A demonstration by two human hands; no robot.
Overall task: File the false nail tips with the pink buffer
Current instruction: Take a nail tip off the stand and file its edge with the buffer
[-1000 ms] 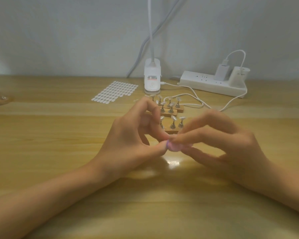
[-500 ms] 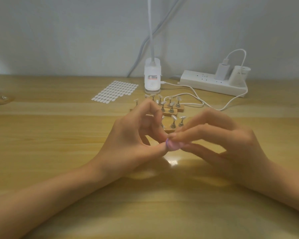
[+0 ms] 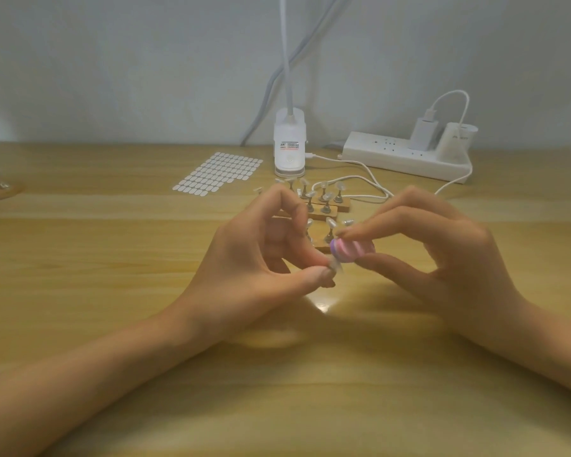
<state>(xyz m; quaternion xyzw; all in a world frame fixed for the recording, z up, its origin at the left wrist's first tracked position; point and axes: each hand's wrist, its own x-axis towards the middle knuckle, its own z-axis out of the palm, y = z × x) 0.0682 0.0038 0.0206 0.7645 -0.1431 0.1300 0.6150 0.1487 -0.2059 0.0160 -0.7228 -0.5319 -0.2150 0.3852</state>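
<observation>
Above the middle of the smooth, pale wooden table (image 3: 112, 291), the right hand (image 3: 442, 258) curls thumb and fingertips round the pink buffer (image 3: 351, 251), a rounded, layered block with a lilac end. The left hand (image 3: 261, 268), just left, pinches a small clear false nail tip (image 3: 336, 266) touching that end.

The pink buffer (image 3: 351, 251) (small, blurred, purple at one end) lies level in the right hand's (image 3: 442, 258) grip; its purple end touches a clear nail tip (image 3: 337, 266) pinched by the left hand (image 3: 261, 258); further tips (image 3: 326, 195) stand behind.
</observation>
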